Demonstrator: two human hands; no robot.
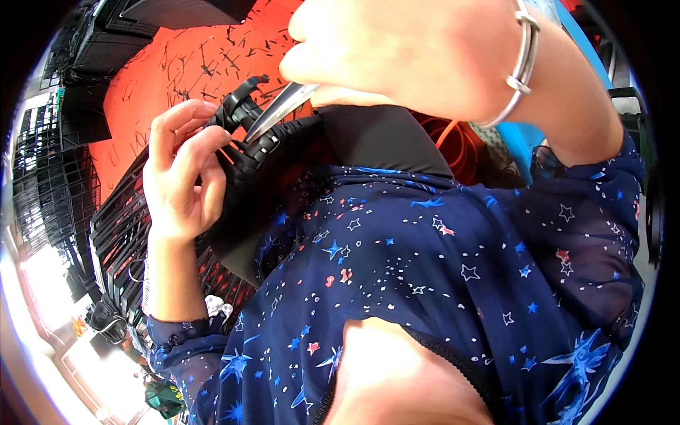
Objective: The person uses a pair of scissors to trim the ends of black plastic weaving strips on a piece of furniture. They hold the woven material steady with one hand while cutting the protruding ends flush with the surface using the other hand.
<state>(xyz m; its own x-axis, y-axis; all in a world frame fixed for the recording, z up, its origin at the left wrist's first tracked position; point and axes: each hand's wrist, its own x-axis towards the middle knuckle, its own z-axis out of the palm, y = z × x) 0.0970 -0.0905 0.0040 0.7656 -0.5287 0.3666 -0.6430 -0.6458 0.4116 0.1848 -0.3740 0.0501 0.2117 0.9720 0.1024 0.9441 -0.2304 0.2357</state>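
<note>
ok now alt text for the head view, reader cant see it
The right grip holds a pointed metal tool, its tip at a black woven piece pinched in the left grip. Black scraps litter a red surface; black openwork frames line the left, and a navy star-patterned top fills the foreground.

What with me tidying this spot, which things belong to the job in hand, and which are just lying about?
In the job:
metal tool in the right hand
black banded piece in the left hand

Apparently lying about:
black scraps on the red surface
black lattice pieces, far left
</note>
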